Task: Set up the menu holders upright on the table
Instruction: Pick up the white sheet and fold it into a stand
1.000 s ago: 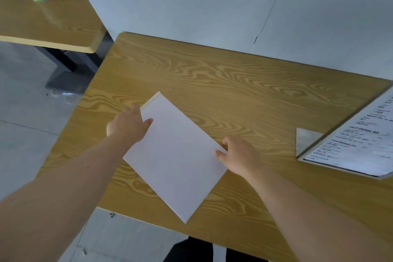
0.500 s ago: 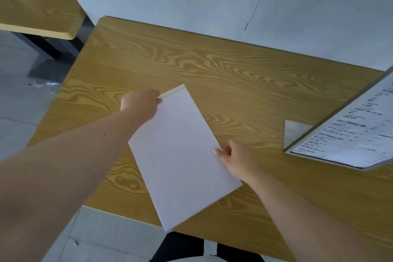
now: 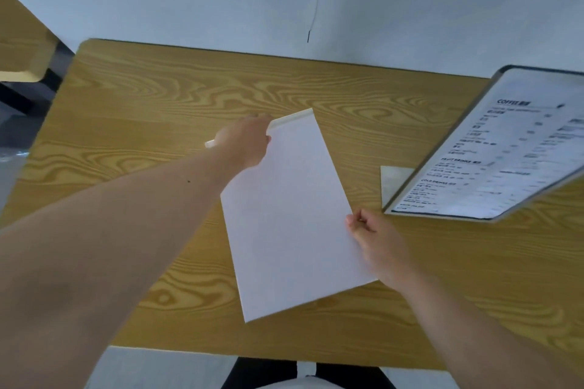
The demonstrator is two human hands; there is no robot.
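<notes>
On the wood tabletop (image 3: 189, 98), far right, one printed menu holder (image 3: 505, 148) already stands tilted on its base. Mid-table, the white menu holder (image 3: 290, 215) isn't upright yet w/ left hand (image 3: 249, 142) gripping its far edge, right hand (image 3: 376, 240) pinching the near-right edge.

Even, soft daylight, cool cast; no hard shadows on the table (image 3: 316, 88). Wide-angle bowing along frame edges. The white menu holder (image 3: 294, 215) reads near blown-out. Printed menu (image 3: 505, 151) at right is motion-blurred, small text illegible.
</notes>
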